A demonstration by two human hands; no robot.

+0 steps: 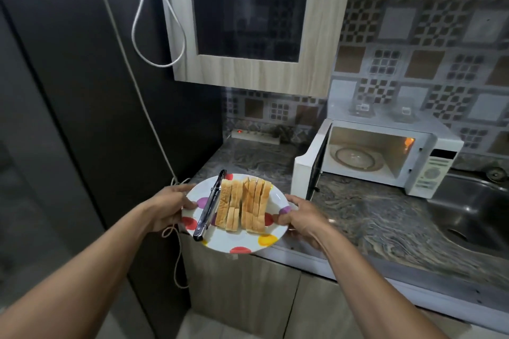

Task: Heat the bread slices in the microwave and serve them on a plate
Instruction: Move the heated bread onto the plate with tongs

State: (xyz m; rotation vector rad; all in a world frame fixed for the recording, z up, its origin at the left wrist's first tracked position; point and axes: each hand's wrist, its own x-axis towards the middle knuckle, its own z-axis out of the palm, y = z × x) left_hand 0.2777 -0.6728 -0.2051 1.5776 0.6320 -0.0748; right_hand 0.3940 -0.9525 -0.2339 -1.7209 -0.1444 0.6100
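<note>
Hands: left hand [168,208] and right hand [301,217] grip plate [231,237] rim.
Load: bread slices [242,205], tongs [209,206].
Appliance: microwave [385,157] open, empty.
Progress: heated or not, cannot tell.

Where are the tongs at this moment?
Head view, lower centre: the tongs lie on the polka-dot plate, left of the bread slices, near the left hand gripping the rim.
</note>
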